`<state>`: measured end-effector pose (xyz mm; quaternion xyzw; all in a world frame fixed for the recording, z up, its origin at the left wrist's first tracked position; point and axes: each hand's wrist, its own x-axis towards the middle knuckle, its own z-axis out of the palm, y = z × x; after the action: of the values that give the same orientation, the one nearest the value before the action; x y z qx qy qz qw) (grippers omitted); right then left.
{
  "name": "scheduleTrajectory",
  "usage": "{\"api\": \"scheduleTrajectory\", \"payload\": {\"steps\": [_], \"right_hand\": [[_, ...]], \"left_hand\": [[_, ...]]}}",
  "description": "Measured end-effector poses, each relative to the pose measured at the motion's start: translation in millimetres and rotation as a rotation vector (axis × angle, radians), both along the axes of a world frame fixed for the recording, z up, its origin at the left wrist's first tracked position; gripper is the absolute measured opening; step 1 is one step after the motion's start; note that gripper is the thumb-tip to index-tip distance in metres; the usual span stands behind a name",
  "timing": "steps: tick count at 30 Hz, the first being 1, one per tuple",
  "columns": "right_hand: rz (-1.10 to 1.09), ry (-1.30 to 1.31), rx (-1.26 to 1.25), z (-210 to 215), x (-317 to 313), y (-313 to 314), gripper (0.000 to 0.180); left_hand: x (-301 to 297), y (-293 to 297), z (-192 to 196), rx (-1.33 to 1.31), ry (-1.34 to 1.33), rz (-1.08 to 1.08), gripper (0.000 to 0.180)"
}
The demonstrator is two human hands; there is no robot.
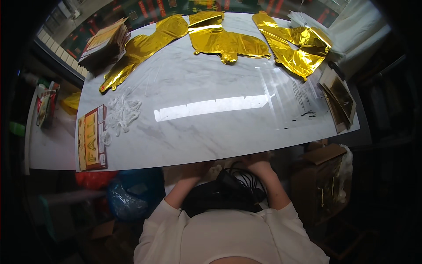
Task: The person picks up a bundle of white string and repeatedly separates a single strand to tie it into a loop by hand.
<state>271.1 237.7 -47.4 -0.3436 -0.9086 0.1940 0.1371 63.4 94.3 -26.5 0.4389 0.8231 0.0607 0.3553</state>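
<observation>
Both hands are low, at the table's near edge. My left hand (pixel 196 169) is in shadow there, its fingers hidden. My right hand (pixel 257 163) reaches to the same edge, fingers also lost in the dark. Between my forearms lie a coiled black cable (pixel 246 178) and a dark bundle (pixel 220 193). On the marble-patterned table (pixel 198 143) three flat gold foil balloons lie along the far side: a left one (pixel 145 47), a middle one (pixel 228 42) and a right one (pixel 303 48). Whether either hand touches anything is not visible.
Tangled white ribbon (pixel 123 110) lies beside a printed packet (pixel 91 138) at the left. A stack of packets (pixel 103 42) stands far left. Clear plastic bags (pixel 294 101) and brown cards (pixel 338 97) lie right. Below are a cardboard box (pixel 314 189) and a blue bag (pixel 136 193).
</observation>
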Motion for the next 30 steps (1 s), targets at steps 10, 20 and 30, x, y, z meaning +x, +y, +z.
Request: {"api": "scheduleTrajectory", "payload": {"steps": [10,20,30], "right_hand": [[0.327,-0.061,-0.355,97,-16,-29,0.024],[0.916,0.409,-1.184,206,-3,-68,0.003],[0.604,1.913,-1.108,220,80,-11,0.01]], "left_hand": [[2,-20,-2,0.421,-0.096,-0.154,0.047],[10,-27,129,0.991,-0.586,-0.583,0.062],[-13,-52,159,0.784,-0.825,-0.43,0.02]]}}
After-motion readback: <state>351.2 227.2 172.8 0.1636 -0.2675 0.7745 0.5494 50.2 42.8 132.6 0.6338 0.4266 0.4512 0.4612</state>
